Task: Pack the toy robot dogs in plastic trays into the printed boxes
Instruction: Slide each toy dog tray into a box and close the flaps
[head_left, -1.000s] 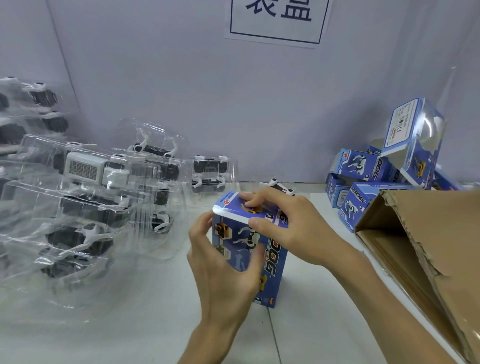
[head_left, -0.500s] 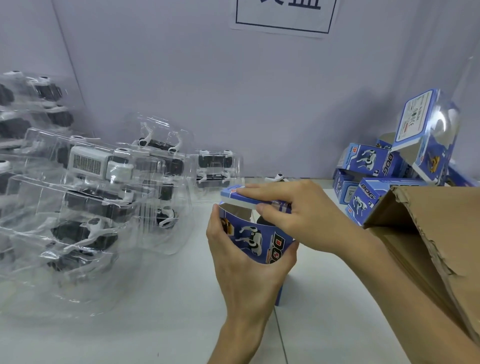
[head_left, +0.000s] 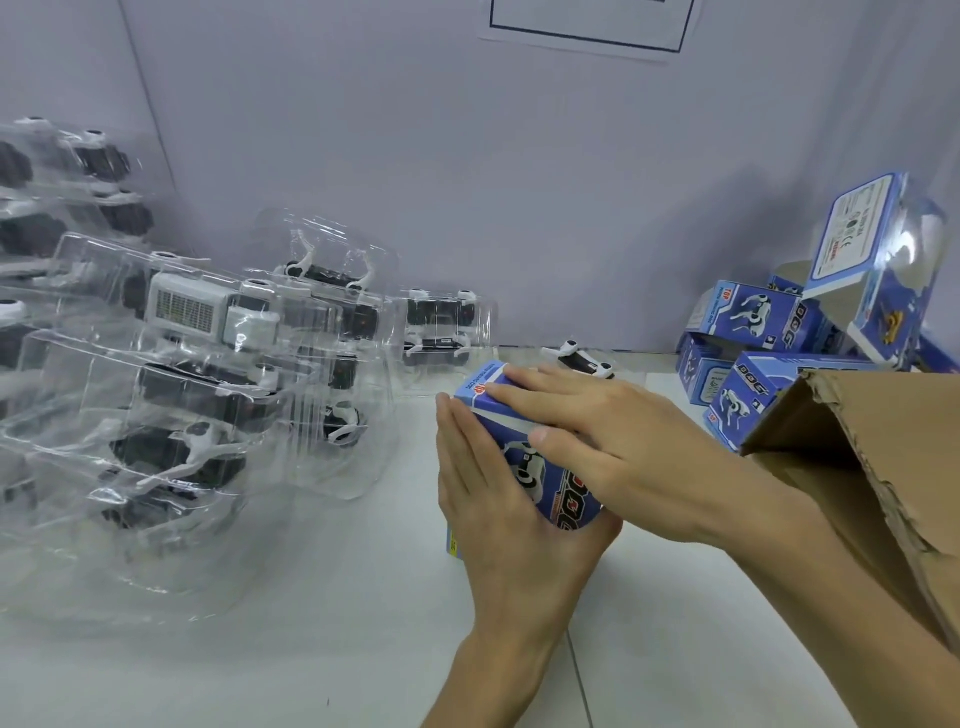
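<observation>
A blue printed box (head_left: 545, 480) with a robot dog picture stands upright on the white table, near the middle. My left hand (head_left: 498, 499) wraps round its left and front side. My right hand (head_left: 597, 431) lies flat on the box's top flap, fingers straight, thumb down the front. Clear plastic trays holding black and white toy robot dogs (head_left: 197, 374) are piled at the left. More blue printed boxes (head_left: 763, 332) are heaped at the back right. A loose white toy part (head_left: 579, 358) lies behind the held box.
An open brown cardboard carton (head_left: 883, 467) lies at the right edge, its torn flap reaching toward my right forearm. A grey wall with a paper sign (head_left: 587, 26) closes off the back. Bare white table surface (head_left: 311, 649) shows in front of the trays.
The top flap, raised half a second ago, is now pressed down flat under my right hand. My left hand keeps its grip on the box's side.
</observation>
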